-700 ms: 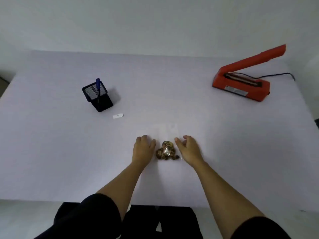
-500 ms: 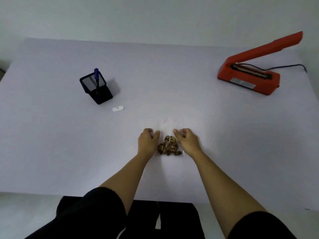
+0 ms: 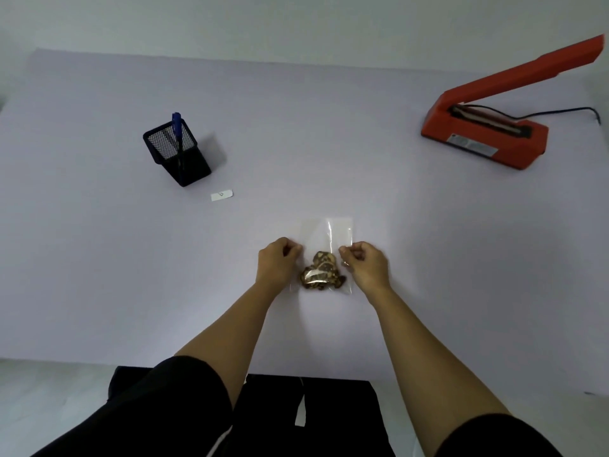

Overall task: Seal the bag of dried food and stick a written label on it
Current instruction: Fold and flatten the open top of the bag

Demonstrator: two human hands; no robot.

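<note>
Item 1, clear plastic bag [image 3: 329,234]: lies flat on the white table [image 3: 99,258] directly in front of the person, mouth pointing away and apparently unsealed. Contents: 1 small heap of brown dried food [image 3: 321,272], gathered at the near end, which leaves the far half of the bag empty and flat, probably so that the film can be laid clean under a sealing bar. Item 2, left hand [image 3: 276,262]: fingers curled, pinching the bag's left edge about midway along. Item 3, right hand [image 3: 364,263]: fingers curled, pinching the bag's right edge opposite; the 2 grips look set to lift the bag level and keep the food from sliding toward the mouth. Item 4, orange heat sealer [image 3: 484,140]: well apart from the bag, beyond it and to its right, arm raised and ready, black cord [image 3: 566,111] trailing behind. Item 5, black mesh pen holder [image 3: 178,156]: beyond the bag to its left. Contents: 1 blue pen [image 3: 177,127], upright. Item 6, small white label [image 3: 222,195]: flat on the table between the holder and the bag, close to the holder, not yet stuck on.
</note>
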